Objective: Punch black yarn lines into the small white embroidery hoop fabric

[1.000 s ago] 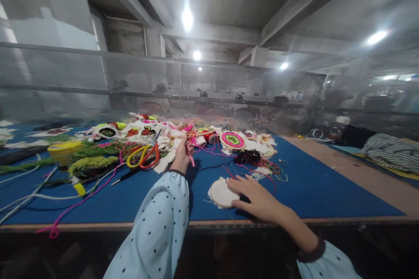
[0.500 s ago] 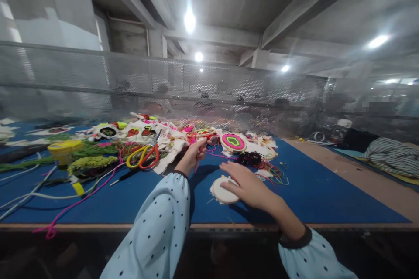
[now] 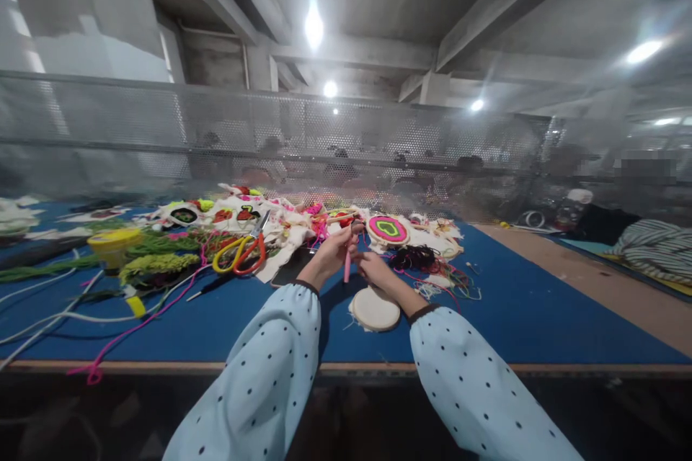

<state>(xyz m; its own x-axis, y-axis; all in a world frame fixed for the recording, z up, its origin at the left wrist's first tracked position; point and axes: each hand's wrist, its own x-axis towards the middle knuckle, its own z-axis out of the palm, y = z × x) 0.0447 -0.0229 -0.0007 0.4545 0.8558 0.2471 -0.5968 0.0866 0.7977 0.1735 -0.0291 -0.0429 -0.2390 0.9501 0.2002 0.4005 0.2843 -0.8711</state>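
Note:
My left hand is closed around a slim pink pen-like tool, which points downward above the blue table mat. Close beside it on the right, my right hand has its fingers drawn together near the tool; what they hold, if anything, is too small to make out. Below my right hand lies a round hoop with plain white cloth, flat on the mat. A second hoop with pink and green yarn work rests behind it. A tangle of black yarn lies to the right of my hands.
Scissors with yellow and orange handles lie left of my hands, by a dark phone-like slab. Farther left are a yellow tub, green yarn and loose cords. Embroidered cloth pieces pile up behind. A perforated metal screen stands at the back.
My right hand has left the white hoop and moved up and left to my left hand, its fingers closing. My left hand has shifted slightly right, with the pink tool now showing more.

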